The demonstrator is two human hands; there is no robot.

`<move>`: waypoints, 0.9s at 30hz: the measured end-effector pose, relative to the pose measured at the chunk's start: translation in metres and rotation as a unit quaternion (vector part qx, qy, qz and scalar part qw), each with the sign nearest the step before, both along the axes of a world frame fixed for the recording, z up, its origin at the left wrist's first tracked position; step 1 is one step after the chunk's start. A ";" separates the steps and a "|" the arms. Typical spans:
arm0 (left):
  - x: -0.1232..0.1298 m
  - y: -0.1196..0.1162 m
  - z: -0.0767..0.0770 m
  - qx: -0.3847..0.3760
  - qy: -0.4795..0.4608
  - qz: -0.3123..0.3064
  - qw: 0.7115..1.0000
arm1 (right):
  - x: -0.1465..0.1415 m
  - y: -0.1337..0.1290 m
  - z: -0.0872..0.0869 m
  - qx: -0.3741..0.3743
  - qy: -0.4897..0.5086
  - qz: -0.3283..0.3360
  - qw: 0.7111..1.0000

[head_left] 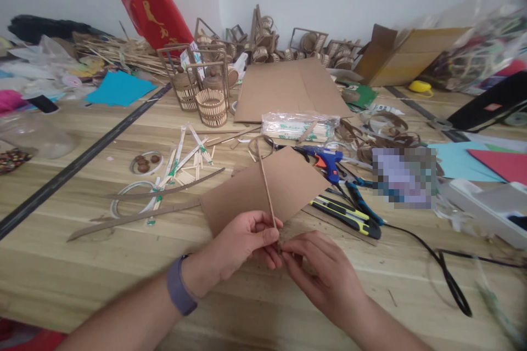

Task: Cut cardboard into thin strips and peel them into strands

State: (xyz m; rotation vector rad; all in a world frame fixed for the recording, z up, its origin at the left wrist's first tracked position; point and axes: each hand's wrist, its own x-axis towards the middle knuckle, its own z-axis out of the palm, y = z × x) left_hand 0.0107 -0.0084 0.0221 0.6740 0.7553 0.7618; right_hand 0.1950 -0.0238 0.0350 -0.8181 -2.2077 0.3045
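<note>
A thin brown strip [267, 189], seen nearly edge-on, slants up and away over a piece of cardboard [234, 197]. My left hand [251, 238] pinches it near its lower part between thumb and fingers. Close beside, my right hand [323, 266] has thumb and fingertips pressed together at the strip's near end. The very tip is hidden by my fingers. Just beyond the hands lie a black and yellow utility knife [346, 214], blue-handled pliers [364, 205] and a blue glue gun [327, 162]. Longer brown strips [135, 220] lie to the left.
Small slatted baskets in frames [212, 107] stand at the back left. A large cardboard sheet [292, 88] and a packet of sticks [300, 127] lie ahead. Loose sticks [191, 170] and tape rolls [132, 200] are at left. A black cable [424, 247] runs along the right.
</note>
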 end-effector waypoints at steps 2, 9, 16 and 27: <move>0.000 0.000 0.000 -0.002 0.000 0.000 1.000 | 0.000 0.000 0.000 -0.003 0.001 -0.002 1.000; 0.002 0.000 -0.002 0.001 -0.009 0.014 1.000 | -0.001 0.001 0.002 0.001 0.010 -0.011 1.000; 0.004 -0.001 -0.001 0.010 -0.005 0.039 0.999 | -0.002 -0.001 -0.002 0.015 0.001 -0.029 0.999; 0.007 -0.004 0.004 0.010 0.017 0.031 0.999 | -0.003 0.001 -0.001 0.032 -0.021 -0.036 0.999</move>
